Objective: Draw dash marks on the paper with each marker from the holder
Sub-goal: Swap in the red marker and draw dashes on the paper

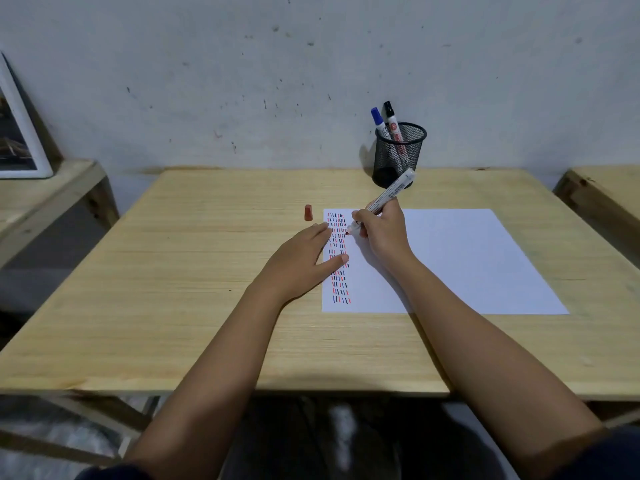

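A white sheet of paper (467, 261) lies on the wooden table (173, 271). Columns of short red, blue and black dashes (341, 289) run down its left edge. My right hand (377, 233) grips a white marker (391, 194) with its red tip down on the paper beside the dashes. My left hand (301, 261) lies flat, fingers spread, pressing the paper's left edge. The marker's red cap (308, 213) stands on the table just left of the paper. A black mesh holder (398, 154) at the back holds a blue-capped marker (379, 124) and a black-capped marker (391, 121).
A second wooden table (52, 188) on the left carries a white-framed picture (17, 140) leaning on the wall. Another table's corner (602, 188) shows at the right. The grey wall rises right behind the holder.
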